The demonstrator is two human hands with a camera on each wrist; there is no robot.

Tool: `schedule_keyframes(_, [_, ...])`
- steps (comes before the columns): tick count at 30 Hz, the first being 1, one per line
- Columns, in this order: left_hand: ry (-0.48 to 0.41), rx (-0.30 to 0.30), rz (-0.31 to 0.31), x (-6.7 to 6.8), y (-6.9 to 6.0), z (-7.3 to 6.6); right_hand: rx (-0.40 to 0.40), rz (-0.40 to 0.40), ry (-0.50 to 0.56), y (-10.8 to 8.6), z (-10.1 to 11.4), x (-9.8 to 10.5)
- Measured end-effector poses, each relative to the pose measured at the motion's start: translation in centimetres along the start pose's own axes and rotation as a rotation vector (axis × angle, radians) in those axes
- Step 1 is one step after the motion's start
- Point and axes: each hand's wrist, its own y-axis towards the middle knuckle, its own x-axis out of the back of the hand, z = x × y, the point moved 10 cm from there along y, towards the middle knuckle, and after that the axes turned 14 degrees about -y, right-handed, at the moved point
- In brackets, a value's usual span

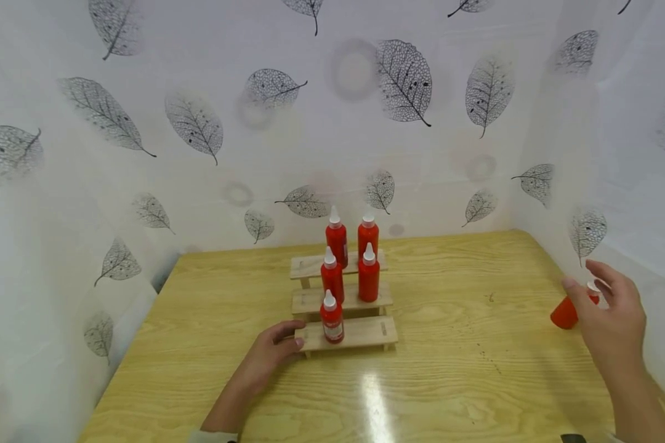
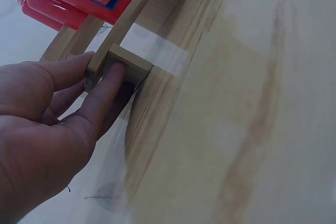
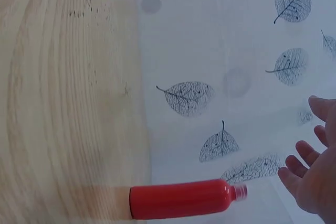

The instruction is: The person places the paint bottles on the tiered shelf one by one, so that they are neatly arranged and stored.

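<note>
A three-tier wooden rack [image 1: 366, 331] stands on the table, bearing several red squeeze bottles [image 1: 369, 280] with white pointed nozzles. One labelled bottle [image 1: 332, 320] is on its lowest, front tier. My left hand [image 1: 268, 351] grips the left end of that tier; in the left wrist view its thumb and fingers pinch the wooden end [image 2: 128, 64] by the leg. At the far right my right hand [image 1: 615, 314] is raised beside a lone red bottle [image 1: 565, 312], partly hiding it. In the right wrist view that bottle [image 3: 178, 199] shows a short pale neck, apart from the spread fingers.
A wood-grain table [image 1: 465, 381] carries everything. White sheeting with printed leaves [image 1: 404, 80] encloses it at the back and both sides, and the lone bottle stands near the right-hand sheet.
</note>
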Motion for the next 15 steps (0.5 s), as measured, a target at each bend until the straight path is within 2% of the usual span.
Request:
schedule_keyframes(4, [0.002,0.003,-0.003,0.0,0.1,-0.1,-0.045,0.002,-0.016,0.3,-2.0,0.4])
schedule_keyframes(9, [0.004,0.010,-0.009,0.0,0.0,0.0,-0.047,0.069,-0.040,0.5,-3.7,0.0])
schedule_keyframes(15, [0.011,0.016,-0.014,-0.1,0.0,0.0,-0.120,0.110,-0.012,0.7,-6.3,-0.6])
